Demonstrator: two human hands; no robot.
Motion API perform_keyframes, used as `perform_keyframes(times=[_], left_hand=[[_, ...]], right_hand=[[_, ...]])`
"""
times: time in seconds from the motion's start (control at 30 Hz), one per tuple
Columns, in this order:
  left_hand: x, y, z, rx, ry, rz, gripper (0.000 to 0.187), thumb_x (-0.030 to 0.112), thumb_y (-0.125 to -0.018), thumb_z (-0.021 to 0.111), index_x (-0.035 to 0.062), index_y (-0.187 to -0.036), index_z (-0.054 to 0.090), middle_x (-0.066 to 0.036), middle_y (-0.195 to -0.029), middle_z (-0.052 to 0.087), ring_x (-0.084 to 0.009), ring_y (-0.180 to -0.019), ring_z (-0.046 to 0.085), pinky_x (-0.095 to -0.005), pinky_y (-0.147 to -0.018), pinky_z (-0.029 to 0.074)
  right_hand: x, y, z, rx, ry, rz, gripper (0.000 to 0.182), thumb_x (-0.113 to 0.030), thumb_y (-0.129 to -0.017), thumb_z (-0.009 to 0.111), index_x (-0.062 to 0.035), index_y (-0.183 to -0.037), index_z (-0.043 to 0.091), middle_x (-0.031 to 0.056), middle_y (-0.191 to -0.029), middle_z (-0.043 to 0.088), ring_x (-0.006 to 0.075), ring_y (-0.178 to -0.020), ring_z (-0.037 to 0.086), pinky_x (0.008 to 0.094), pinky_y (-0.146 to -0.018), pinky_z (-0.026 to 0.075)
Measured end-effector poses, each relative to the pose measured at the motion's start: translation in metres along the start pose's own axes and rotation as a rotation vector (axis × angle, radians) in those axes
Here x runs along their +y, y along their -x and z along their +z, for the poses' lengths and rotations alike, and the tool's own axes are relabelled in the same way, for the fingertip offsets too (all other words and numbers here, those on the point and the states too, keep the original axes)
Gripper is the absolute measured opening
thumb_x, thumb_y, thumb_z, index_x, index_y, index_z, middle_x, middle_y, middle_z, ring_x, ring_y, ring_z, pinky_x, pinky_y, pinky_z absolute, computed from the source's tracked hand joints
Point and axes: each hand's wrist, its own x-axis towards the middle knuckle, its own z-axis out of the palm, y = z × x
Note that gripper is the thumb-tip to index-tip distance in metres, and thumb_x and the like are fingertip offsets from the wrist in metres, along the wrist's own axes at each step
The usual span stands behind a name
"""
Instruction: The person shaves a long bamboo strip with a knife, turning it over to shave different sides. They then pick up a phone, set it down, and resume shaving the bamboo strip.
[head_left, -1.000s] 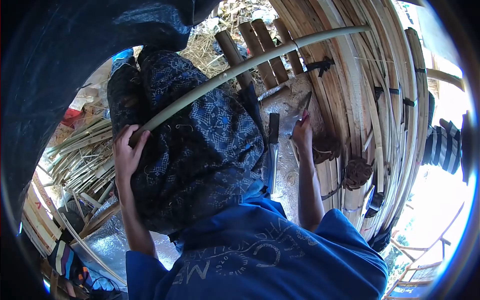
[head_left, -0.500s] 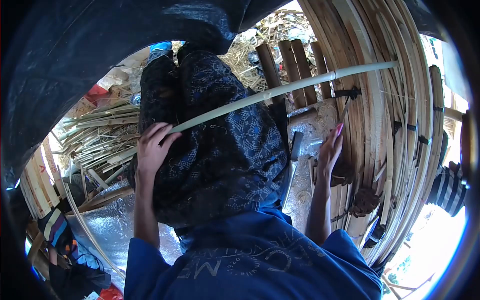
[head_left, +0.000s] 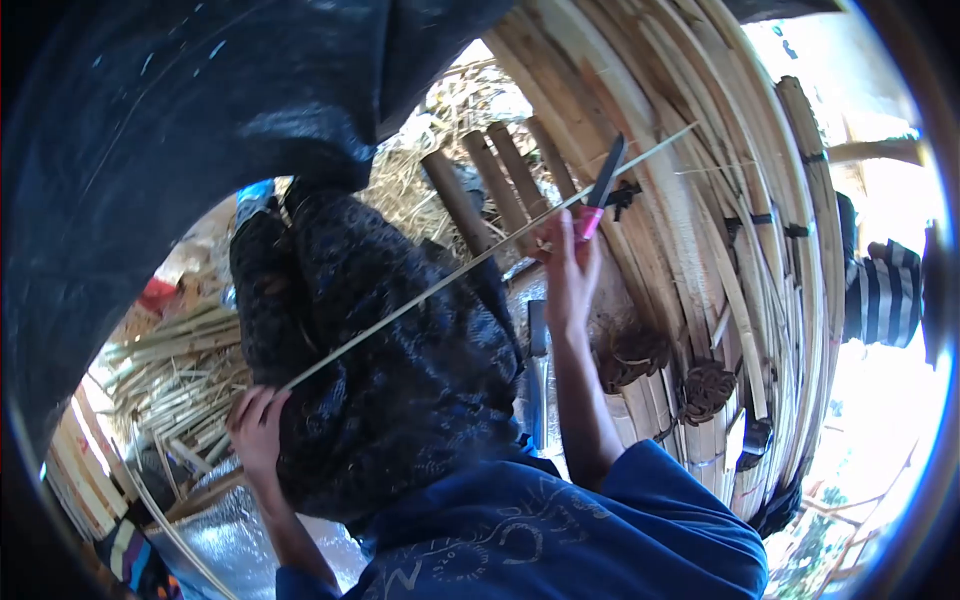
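A long, thin pale strip [head_left: 420, 300] lies diagonally across my lap. Its lower left end is in my left hand [head_left: 258, 428], whose fingers are curled round it near my knee. My right hand [head_left: 570, 255] holds a knife [head_left: 606, 175] by its pink handle, the dark blade pointing up. The fingers of that hand also touch the strip near its upper part. Beyond the knife, the far end of the strip reaches over the stacked wooden slats [head_left: 690, 230].
Several brown bamboo pieces [head_left: 482, 180] stick out beyond my knees. Cut strips [head_left: 175, 390] are piled at the left. Another tool [head_left: 537, 370] lies beside my right thigh. Dark sheeting [head_left: 180, 130] hangs at the upper left. A striped cloth [head_left: 885, 295] shows far right.
My right hand has moved up and left to the strip, with the knife now raised. My left hand is lower. The strip shows a narrower side, and the view has shifted.
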Motion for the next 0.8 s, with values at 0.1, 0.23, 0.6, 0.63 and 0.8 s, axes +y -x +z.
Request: perform_keyframes(times=[0.1,0.23,0.6,0.63,0.8], left_hand=[[-0.012,0.02,0.001,0.097,-0.021,0.043,0.017,0.002,-0.073,0.078,0.0004,-0.088,0.069,-0.01,-0.089,0.064,-0.0264,-0.079,0.063,-0.0358,-0.069,0.051],[-0.009,0.018,0.008,0.086,-0.007,0.111,0.026,0.0,-0.075,0.075,0.0012,-0.101,0.069,-0.011,-0.093,0.063,-0.0264,-0.084,0.063,-0.0362,-0.073,0.051],[0.026,-0.042,0.009,-0.219,0.221,-0.066,0.019,0.004,-0.081,0.071,-0.0006,-0.099,0.066,-0.013,-0.095,0.064,-0.0293,-0.09,0.061,-0.0366,-0.076,0.05],[0.024,-0.042,0.01,-0.219,0.212,-0.092,0.019,0.004,-0.081,0.071,-0.0006,-0.099,0.066,-0.013,-0.095,0.064,-0.0293,-0.09,0.061,-0.0366,-0.076,0.05],[0.009,-0.041,0.025,-0.148,0.282,-0.059,0.018,0.009,-0.077,0.075,0.0009,-0.091,0.067,-0.011,-0.09,0.066,-0.0293,-0.088,0.059,-0.0381,-0.079,0.046]], right_hand=[[-0.007,0.0,0.023,-0.041,0.002,0.018,0.024,-0.022,-0.09,0.069,-0.0043,-0.092,0.052,0.0003,-0.075,0.054,0.0093,-0.068,0.056,0.0244,-0.061,0.053],[-0.004,-0.007,0.03,-0.066,-0.127,0.051,0.03,-0.01,-0.087,0.07,0.0021,-0.11,0.055,0.0114,-0.094,0.067,0.0178,-0.085,0.067,0.0303,-0.072,0.056],[-0.009,-0.074,-0.019,-0.107,-0.182,-0.002,0.014,-0.001,-0.087,0.065,-0.0052,-0.097,0.057,0.0085,-0.101,0.068,0.0175,-0.091,0.068,0.0298,-0.071,0.06],[-0.011,-0.073,-0.021,-0.075,0.036,-0.035,0.011,-0.005,-0.089,0.064,-0.0049,-0.097,0.057,0.0061,-0.094,0.066,0.0156,-0.085,0.067,0.0297,-0.069,0.059],[-0.016,-0.069,-0.03,0.03,0.525,-0.36,0.046,-0.047,-0.101,0.041,-0.0073,-0.086,0.057,-0.0025,-0.066,0.042,0.0051,-0.051,0.037,0.0224,-0.043,0.027]])
